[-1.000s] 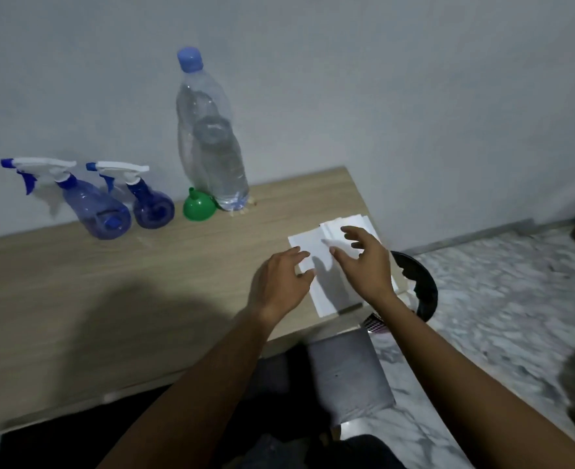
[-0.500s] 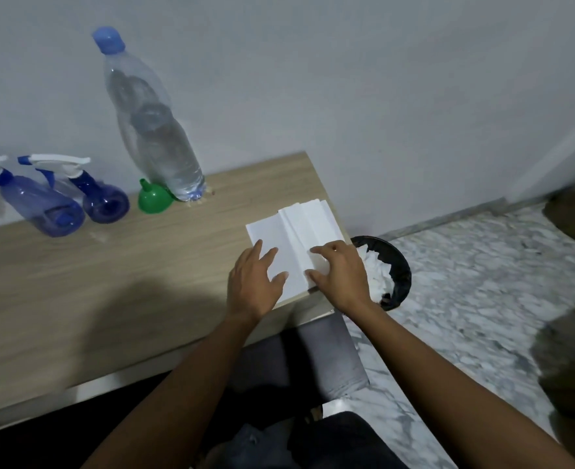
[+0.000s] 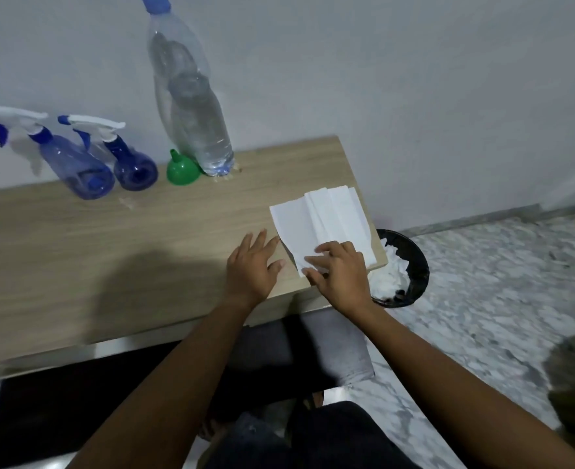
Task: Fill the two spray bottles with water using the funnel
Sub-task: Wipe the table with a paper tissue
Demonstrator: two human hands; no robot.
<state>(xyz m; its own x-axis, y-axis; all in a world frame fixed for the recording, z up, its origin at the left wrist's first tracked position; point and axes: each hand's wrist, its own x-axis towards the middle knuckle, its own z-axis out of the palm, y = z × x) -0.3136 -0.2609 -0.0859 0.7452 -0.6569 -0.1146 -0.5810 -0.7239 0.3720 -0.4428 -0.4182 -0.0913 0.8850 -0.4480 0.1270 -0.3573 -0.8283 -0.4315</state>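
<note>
Right hand (image 3: 342, 272): fingers curled, pinching the near corner of the paper napkins (image 3: 320, 228) at the tabletop's near right corner.
Left hand (image 3: 254, 265): fingers spread, flat on the bare tabletop (image 3: 144, 252) just left of the napkins, holding nothing.
Spray bottles: the left spray bottle (image 3: 72, 164) and the right spray bottle (image 3: 130, 164) stand side by side at the far edge, trigger heads on; both look empty.
Funnel (image 3: 182, 169): lies mouth-down just beside the water bottle (image 3: 191, 96), to the right of the sprayers.
Risk, napkins: the stack overhangs the right edge above the bin (image 3: 411, 265); a careless tug could slide thin sheets off into it.
Risk, water bottle: tall, narrow-based and part-full, it would likely tip if knocked, wetting the paper.
Risk, filling: narrow sprayer necks make spills likely unless the funnel sits straight.
Materials: translucent blue plastic sprayers with bulbous bases and white heads; clear ribbed bottle with blue cap; glossy green conical funnel; soft matte white folded paper; pale wood-grain laminate top.
</note>
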